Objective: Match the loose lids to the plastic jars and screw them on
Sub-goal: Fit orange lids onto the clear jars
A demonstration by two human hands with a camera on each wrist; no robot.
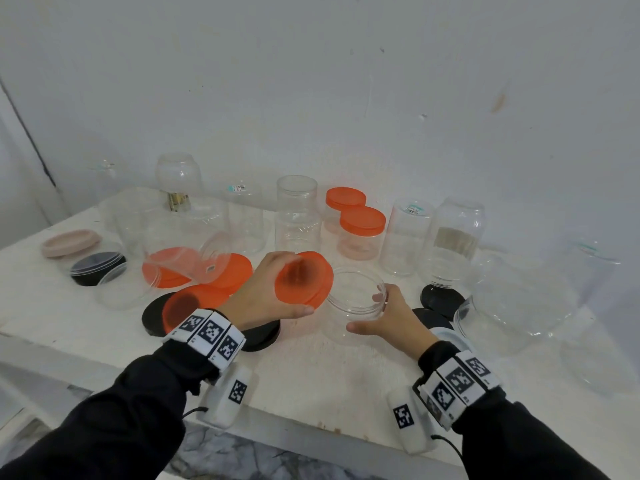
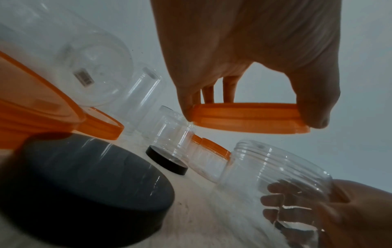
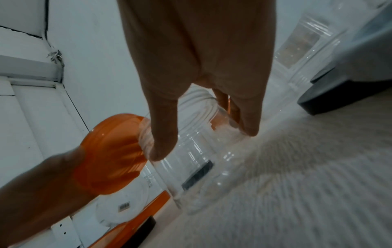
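My left hand [image 1: 273, 296] grips an orange lid [image 1: 304, 278] by its rim, thumb on one side and fingers on the other, tilted just left of a clear open jar [image 1: 353, 303]. My right hand [image 1: 388, 317] holds that jar round its wall, thumb in front and fingers behind. In the left wrist view the orange lid [image 2: 248, 117] hangs above the jar's threaded mouth [image 2: 275, 164], apart from it. In the right wrist view the orange lid [image 3: 110, 154] sits beside the jar [image 3: 197, 151].
More orange lids [image 1: 207, 292] and black lids [image 1: 156, 317] lie left of my hands, another black lid [image 1: 441, 296] to the right. Several clear jars [image 1: 298, 213] stand behind, two with orange lids [image 1: 362, 220] on. A large clear jar [image 1: 512, 299] lies right.
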